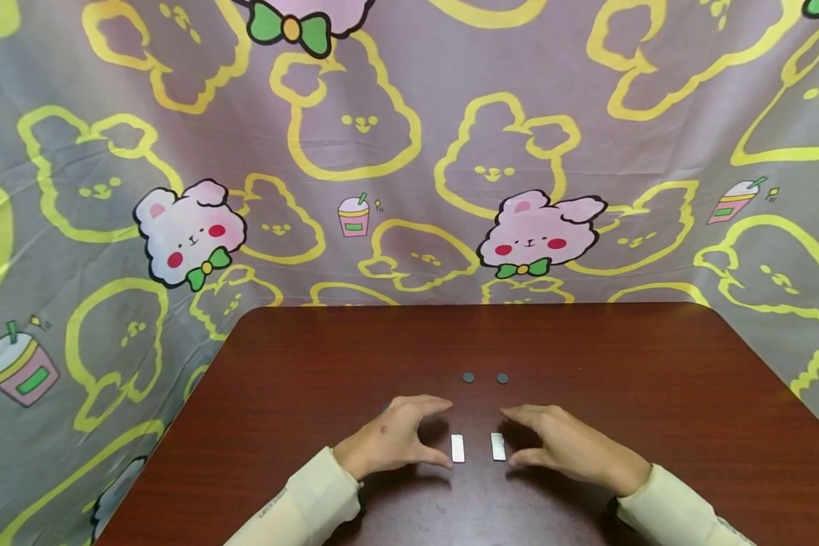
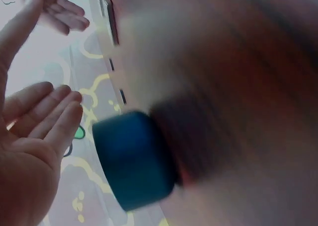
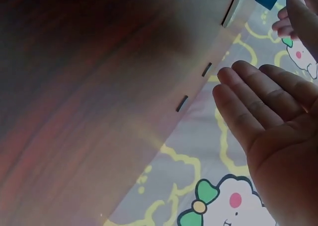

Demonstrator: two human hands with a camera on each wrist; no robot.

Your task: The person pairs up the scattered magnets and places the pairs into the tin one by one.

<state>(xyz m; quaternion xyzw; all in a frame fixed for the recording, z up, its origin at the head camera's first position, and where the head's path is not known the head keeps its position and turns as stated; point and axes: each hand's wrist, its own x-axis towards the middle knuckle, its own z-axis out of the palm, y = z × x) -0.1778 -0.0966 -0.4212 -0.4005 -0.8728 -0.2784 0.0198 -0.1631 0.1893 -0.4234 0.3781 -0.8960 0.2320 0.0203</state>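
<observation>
My left hand [image 1: 399, 436] hovers over the table with thumb and fingers spread apart, holding nothing. Facing it, my right hand [image 1: 563, 444] has the same spread shape and is likewise bare. Between them lie two small shiny flat rectangles, a left one [image 1: 457, 448] near the left thumb and a right one [image 1: 497, 447] by the right fingertips. Farther back are two dark round discs, one on the left [image 1: 468, 377] and one on the right [image 1: 502, 378]. A blue cylinder [image 2: 134, 159] stands on the table beyond my left hand in the left wrist view; the hand hides it in the head view.
The dark reddish wooden table [image 1: 300, 356] has rounded far corners. Behind and beside it hangs a grey cloth [image 1: 396, 197] printed with yellow outlines, rabbits and drink cups. Both forearms, in pale sleeves [image 1: 314, 493], reach in from the near edge.
</observation>
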